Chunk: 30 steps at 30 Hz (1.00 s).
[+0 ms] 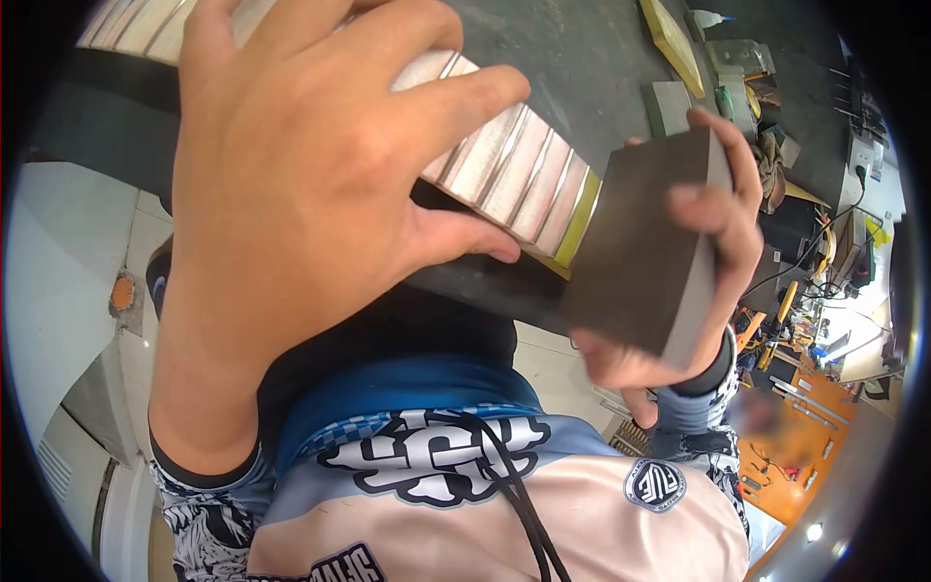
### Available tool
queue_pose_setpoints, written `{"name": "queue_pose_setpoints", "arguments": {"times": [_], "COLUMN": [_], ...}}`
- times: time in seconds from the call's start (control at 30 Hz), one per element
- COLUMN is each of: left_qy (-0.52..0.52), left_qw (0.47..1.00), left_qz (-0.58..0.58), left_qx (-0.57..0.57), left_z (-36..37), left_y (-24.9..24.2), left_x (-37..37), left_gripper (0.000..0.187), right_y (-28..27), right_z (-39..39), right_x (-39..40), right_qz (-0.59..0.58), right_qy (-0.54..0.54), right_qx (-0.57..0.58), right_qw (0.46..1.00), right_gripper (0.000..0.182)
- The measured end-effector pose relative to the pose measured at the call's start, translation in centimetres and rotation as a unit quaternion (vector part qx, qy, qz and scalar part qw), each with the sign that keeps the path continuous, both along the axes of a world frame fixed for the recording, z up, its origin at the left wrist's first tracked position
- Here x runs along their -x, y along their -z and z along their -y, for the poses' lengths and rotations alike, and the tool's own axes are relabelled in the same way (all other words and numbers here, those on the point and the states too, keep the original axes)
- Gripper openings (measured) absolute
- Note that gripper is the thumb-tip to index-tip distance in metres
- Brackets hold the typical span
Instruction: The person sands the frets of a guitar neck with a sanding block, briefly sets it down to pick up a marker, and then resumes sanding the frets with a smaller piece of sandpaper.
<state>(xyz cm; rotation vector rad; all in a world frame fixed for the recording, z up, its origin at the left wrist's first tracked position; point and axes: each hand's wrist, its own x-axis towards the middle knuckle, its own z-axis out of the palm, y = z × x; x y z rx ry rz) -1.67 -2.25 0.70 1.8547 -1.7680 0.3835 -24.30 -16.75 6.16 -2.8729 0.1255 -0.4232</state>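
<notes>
Strip (512, 167) in left hand (305, 145), block (635, 242) in right hand (734, 231), right of strip

I see the left hand (296, 165) grasping a striped bar (519, 175), the right hand (735, 241) holding a grey block (635, 247) near the bar's yellow end.

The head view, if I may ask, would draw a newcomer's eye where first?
Probably the left hand, looming left of centre and gripping a row of pale, flat pieces with a yellow-green end. Next comes the dark grey rectangular block in the right hand, right of centre, beside that end.
</notes>
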Motion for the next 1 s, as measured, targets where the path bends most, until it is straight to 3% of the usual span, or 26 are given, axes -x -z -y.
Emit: {"name": "queue_pose_setpoints", "arguments": {"times": [0.1,0.13,0.27,0.37,0.4,0.5,0.6,0.73,0.83,0.93,0.97,1.0], "left_qy": [0.000,-0.001,0.008,0.018,0.019,0.027,0.046,0.061,0.086,0.066,0.060,0.006], "left_qw": [1.000,1.000,1.000,0.999,0.998,0.997,0.994,0.991,0.986,0.990,0.991,0.997], "left_qz": [0.003,0.001,-0.013,-0.022,-0.024,-0.030,-0.037,-0.038,-0.037,-0.034,-0.033,0.077], "left_qx": [-0.003,0.004,0.026,0.046,0.052,0.066,0.088,0.114,0.136,0.122,0.114,0.005], "left_z": [-0.2,-0.2,-0.3,-0.3,-0.3,-0.3,-0.2,0.0,0.2,0.1,-0.1,-0.4], "left_y": [0.3,0.4,0.8,1.0,1.1,1.2,1.4,1.4,1.4,1.0,0.8,0.1], "left_x": [0.0,0.0,0.0,-0.1,-0.1,-0.3,-0.4,-0.6,-0.7,-0.6,-0.3,-0.2], "left_gripper": [0.078,0.077,0.075,0.073,0.073,0.071,0.070,0.069,0.068,0.066,0.065,0.068], "right_y": [-0.5,-0.1,-1.1,-0.4,-0.6,-0.3,-0.1,-0.3,0.4,1.7,1.7,1.7], "right_z": [1.7,1.5,0.4,2.5,2.4,-0.2,3.4,2.3,4.4,7.1,7.1,6.9], "right_x": [-0.4,-0.7,-1.2,-1.2,-1.3,-1.5,-1.4,-1.4,-0.9,-0.4,0.1,0.4], "right_qz": [-0.037,-0.007,-0.048,-0.041,-0.038,-0.023,-0.023,-0.011,0.087,0.205,0.175,0.147], "right_qy": [0.066,0.061,-0.025,0.043,0.010,0.000,0.030,-0.043,0.191,0.102,0.082,0.063], "right_qx": [0.009,0.056,0.013,-0.016,0.029,-0.014,-0.001,-0.052,-0.217,-0.207,-0.213,-0.219], "right_qw": [0.997,0.997,0.998,0.998,0.999,1.000,0.999,0.998,0.953,0.951,0.958,0.963], "right_gripper": [0.095,0.096,0.101,0.099,0.099,0.099,0.099,0.104,0.082,0.073,0.075,0.077]}}
